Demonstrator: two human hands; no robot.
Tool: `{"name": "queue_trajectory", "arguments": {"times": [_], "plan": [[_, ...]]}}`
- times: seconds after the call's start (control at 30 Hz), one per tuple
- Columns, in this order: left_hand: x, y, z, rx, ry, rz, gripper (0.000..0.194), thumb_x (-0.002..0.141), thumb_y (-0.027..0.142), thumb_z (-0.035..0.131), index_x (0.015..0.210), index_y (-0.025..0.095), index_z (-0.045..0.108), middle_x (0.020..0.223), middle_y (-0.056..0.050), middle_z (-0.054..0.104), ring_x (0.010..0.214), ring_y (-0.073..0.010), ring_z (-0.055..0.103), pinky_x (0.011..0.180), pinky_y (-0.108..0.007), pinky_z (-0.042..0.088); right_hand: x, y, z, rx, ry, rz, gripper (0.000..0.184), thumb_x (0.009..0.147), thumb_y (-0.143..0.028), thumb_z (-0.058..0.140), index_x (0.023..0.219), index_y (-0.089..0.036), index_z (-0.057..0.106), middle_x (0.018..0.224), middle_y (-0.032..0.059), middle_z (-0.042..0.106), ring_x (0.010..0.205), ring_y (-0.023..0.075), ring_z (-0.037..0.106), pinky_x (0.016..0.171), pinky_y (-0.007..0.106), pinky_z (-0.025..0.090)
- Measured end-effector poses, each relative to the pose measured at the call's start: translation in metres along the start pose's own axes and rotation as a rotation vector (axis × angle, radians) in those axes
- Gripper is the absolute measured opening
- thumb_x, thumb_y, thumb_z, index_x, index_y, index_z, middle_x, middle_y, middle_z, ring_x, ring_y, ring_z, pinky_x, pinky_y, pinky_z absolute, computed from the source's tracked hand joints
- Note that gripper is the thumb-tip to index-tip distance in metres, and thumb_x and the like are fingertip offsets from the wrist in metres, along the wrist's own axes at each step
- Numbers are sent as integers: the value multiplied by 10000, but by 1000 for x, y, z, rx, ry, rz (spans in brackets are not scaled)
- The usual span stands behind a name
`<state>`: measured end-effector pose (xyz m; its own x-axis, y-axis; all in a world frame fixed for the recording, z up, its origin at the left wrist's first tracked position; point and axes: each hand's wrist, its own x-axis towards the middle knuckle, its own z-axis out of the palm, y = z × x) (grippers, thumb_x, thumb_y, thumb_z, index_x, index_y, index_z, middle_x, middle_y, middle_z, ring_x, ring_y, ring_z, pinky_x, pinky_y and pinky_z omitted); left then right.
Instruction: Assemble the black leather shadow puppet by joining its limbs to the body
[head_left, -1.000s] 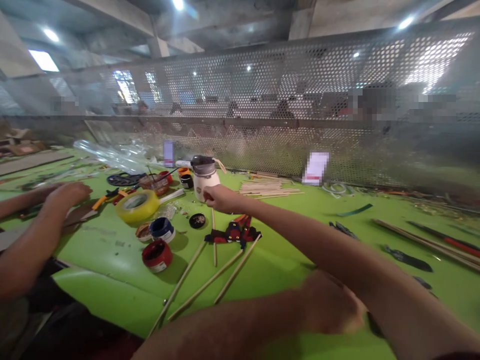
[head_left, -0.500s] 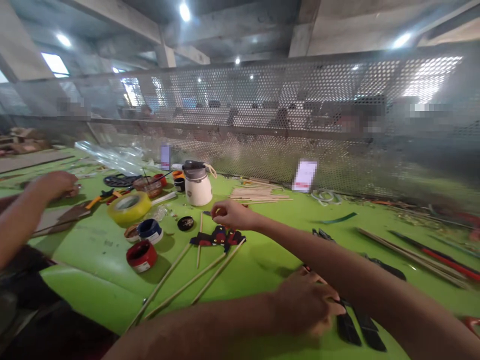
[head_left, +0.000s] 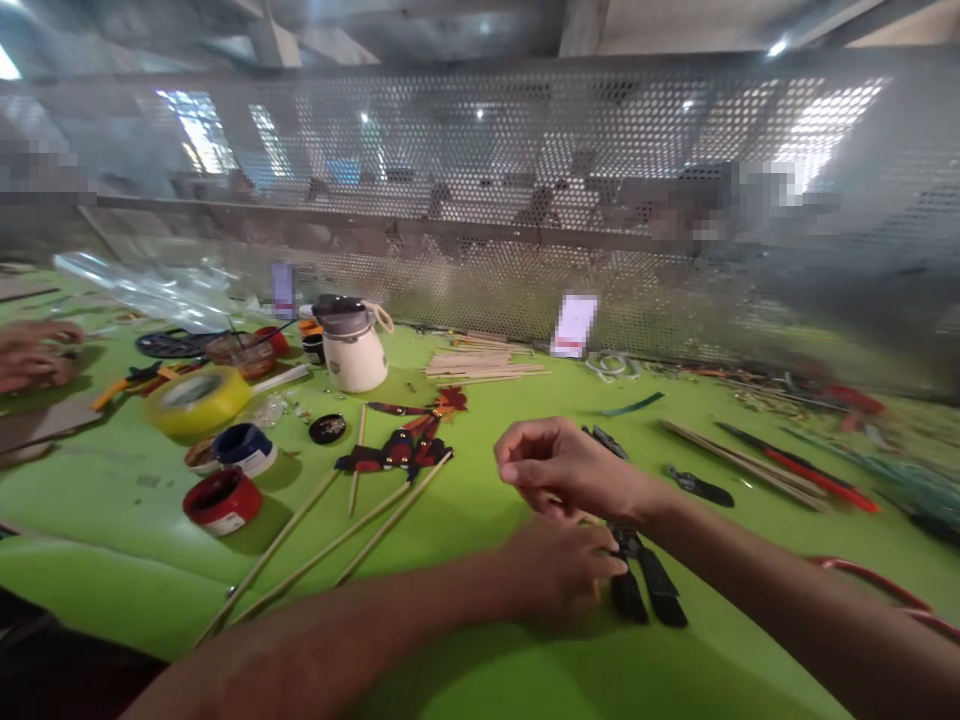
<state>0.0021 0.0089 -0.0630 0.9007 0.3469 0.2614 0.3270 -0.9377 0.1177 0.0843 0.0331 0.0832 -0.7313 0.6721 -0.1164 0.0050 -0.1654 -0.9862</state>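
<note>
My right hand (head_left: 559,468) is held above the table with its fingers curled and the thumb pressed to the index finger. Whatever is in that pinch is too small or hidden to make out. Just below it, my left hand (head_left: 566,568) is low over the table, palm down, fingers bent; what they hold is hidden. Its fingertips reach the black-handled pliers (head_left: 651,580) lying on the table. Left of both hands lies a dark red and black jointed figure (head_left: 397,450) with gold studs, with thin wooden sticks (head_left: 322,548) fixed to it.
A small black dish of studs (head_left: 328,429), red paint jar (head_left: 223,500), blue jar (head_left: 244,447), yellow tape roll (head_left: 196,400) and white jug (head_left: 355,358) stand left. Sticks (head_left: 480,360) lie behind. Another person's hand (head_left: 37,352) is far left. A perforated metal screen (head_left: 450,180) rises behind.
My right hand has come from above the figure, back and right, to near my left hand. An orange-brown piece of the figure shows where it was. The view has shifted right and down.
</note>
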Motion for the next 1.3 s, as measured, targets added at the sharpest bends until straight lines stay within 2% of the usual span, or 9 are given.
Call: {"name": "queue_trajectory", "arguments": {"times": [0.1, 0.27, 0.33, 0.43, 0.5, 0.6, 0.73, 1.07, 1.3], "plan": [[-1, 3, -8, -66, -9, -3, 393, 909, 245, 579, 1301, 248, 592, 1284, -55, 626, 1058, -223, 601, 876, -349, 478, -32, 7, -11, -68, 128, 21, 278, 778, -381, 785, 820, -165, 615, 451, -109, 469, 323, 9, 312, 309, 123, 223], [-4, 5, -15, -62, 7, -43, 384, 911, 266, 589, 1295, 258, 592, 1238, -52, 636, 1151, -273, 537, 958, -418, 450, -82, 26, -29, -201, 371, 109, 292, 804, -445, 737, 809, -181, 613, 479, -60, 559, 313, 56, 444, 288, 143, 284], [-5, 5, -16, -56, 0, -52, 392, 928, 275, 582, 1321, 265, 578, 1285, -44, 616, 1178, -272, 516, 1006, -448, 425, -100, 39, -38, -246, 420, 154, 269, 817, -430, 724, 815, -176, 635, 507, -39, 597, 322, 60, 471, 289, 144, 294], [-6, 6, -16, -63, -6, -54, 410, 939, 250, 580, 1348, 250, 568, 1310, -43, 606, 1204, -253, 500, 1030, -433, 416, -123, 63, -53, -327, 485, 219, 250, 817, -415, 733, 844, -174, 674, 498, -40, 596, 318, 46, 440, 304, 140, 309], [-5, 5, -17, -74, 8, -53, 390, 949, 238, 572, 1339, 236, 582, 1288, -47, 623, 1221, -247, 497, 1033, -424, 419, -132, 78, -60, -346, 538, 243, 267, 810, -429, 741, 866, -174, 687, 526, -24, 618, 356, 68, 498, 320, 153, 352], [-6, 5, -20, -100, 21, -56, 371, 957, 241, 557, 1326, 231, 593, 1303, -48, 630, 1248, -260, 490, 1054, -460, 409, -137, 93, -66, -266, 580, 225, 324, 783, -473, 759, 855, -168, 677, 606, 18, 665, 471, 135, 630, 374, 203, 466], [-7, 6, -25, -139, -6, -55, 368, 967, 222, 518, 1328, 218, 591, 1338, -52, 621, 1292, -273, 463, 1083, -475, 394, -138, 104, -67, -155, 572, 192, 356, 773, -499, 770, 825, -165, 657, 624, 29, 682, 510, 158, 665, 472, 269, 564], [-7, 6, -27, -165, -17, -46, 424, 932, 150, 513, 1350, 204, 560, 1353, -64, 613, 1309, -309, 434, 1055, -535, 415, -141, 113, -69, -187, 514, 216, 226, 848, -401, 700, 846, -176, 683, 647, 34, 708, 554, 160, 691, 563, 282, 586], [-7, 6, -29, -176, 2, -31, 401, 927, 137, 517, 1321, 179, 577, 1329, -73, 622, 1285, -311, 446, 1020, -542, 442, -142, 112, -70, -193, 492, 216, 232, 868, -397, 683, 783, -182, 691, 637, 44, 698, 558, 174, 699, 568, 294, 590]]}}
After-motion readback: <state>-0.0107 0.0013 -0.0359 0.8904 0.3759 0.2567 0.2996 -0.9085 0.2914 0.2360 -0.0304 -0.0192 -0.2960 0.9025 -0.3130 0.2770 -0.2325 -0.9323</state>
